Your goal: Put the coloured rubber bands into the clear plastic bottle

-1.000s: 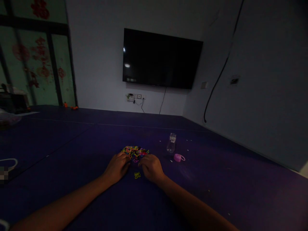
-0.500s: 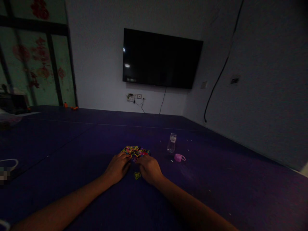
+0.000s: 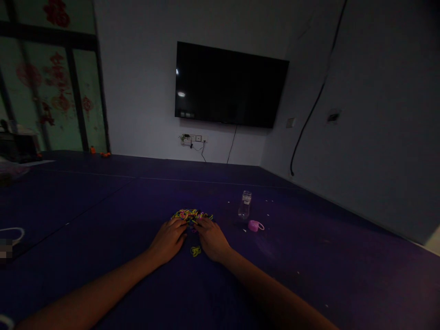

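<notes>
A pile of small, brightly coloured rubber bands (image 3: pixel 192 214) lies on the dark purple mat (image 3: pixel 103 215). My left hand (image 3: pixel 167 240) rests at the pile's near edge, fingers curled down onto the bands. Beside it, my right hand (image 3: pixel 212 239) is also curled, its fingertips in the pile. Between my wrists, apart from the pile, lies a little yellow-green cluster of bands (image 3: pixel 195 250). The dim light hides whether my fingers pinch anything.
A small clear bottle (image 3: pixel 244 204) stands right of the pile with a pink lid (image 3: pixel 255 225) lying near it. A white object (image 3: pixel 12 234) lies at the left edge. A dark TV (image 3: pixel 228 85) hangs on the far wall.
My right hand has slid slightly left and forward into the pile. The left hand has hardly moved.
</notes>
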Available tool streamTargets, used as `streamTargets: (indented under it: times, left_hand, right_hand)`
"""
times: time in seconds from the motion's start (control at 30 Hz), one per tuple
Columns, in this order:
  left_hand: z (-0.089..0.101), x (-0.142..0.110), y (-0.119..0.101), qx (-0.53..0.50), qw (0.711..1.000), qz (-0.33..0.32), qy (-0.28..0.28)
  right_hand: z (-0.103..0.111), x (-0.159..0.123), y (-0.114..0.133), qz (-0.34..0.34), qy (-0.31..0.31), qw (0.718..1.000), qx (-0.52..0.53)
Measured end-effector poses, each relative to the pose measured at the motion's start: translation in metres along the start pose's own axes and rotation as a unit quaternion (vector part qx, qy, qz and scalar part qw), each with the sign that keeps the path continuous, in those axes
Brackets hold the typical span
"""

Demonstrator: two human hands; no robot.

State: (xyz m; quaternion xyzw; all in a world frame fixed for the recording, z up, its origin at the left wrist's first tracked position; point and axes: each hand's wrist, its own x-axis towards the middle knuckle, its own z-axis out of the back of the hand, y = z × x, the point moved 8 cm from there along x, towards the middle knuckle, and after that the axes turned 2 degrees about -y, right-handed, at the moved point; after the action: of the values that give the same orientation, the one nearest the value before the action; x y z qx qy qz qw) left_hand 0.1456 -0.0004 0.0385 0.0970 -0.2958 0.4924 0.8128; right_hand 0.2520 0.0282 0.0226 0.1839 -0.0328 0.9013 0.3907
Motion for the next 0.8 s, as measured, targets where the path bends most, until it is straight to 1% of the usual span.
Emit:
streamTargets:
  times: [0.17, 0.37, 0.57, 0.7, 0.8]
  left_hand:
    - [-0.003, 0.001, -0.004, 0.007, 0.999, -0.011, 0.036]
    - [-0.006, 0.000, -0.001, -0.007, 0.999, -0.012, 0.035]
    - [-0.012, 0.001, 0.002, -0.002, 0.998, -0.001, 0.064]
    - [-0.013, 0.001, 0.003, -0.001, 0.998, -0.001, 0.059]
    - [-0.013, 0.000, 0.004, 0.000, 0.999, 0.000, 0.042]
  right_hand:
    - [0.003, 0.001, 0.002, 0.012, -0.005, 1.000, 0.006]
    - [0.004, 0.002, 0.002, 0.014, -0.018, 1.000, 0.015]
    - [0.002, 0.003, 0.000, 0.011, -0.015, 1.000, 0.018]
    - [0.002, 0.002, 0.000, 0.006, -0.013, 0.999, 0.031]
    - [0.002, 0.001, -0.001, 0.002, -0.015, 0.999, 0.036]
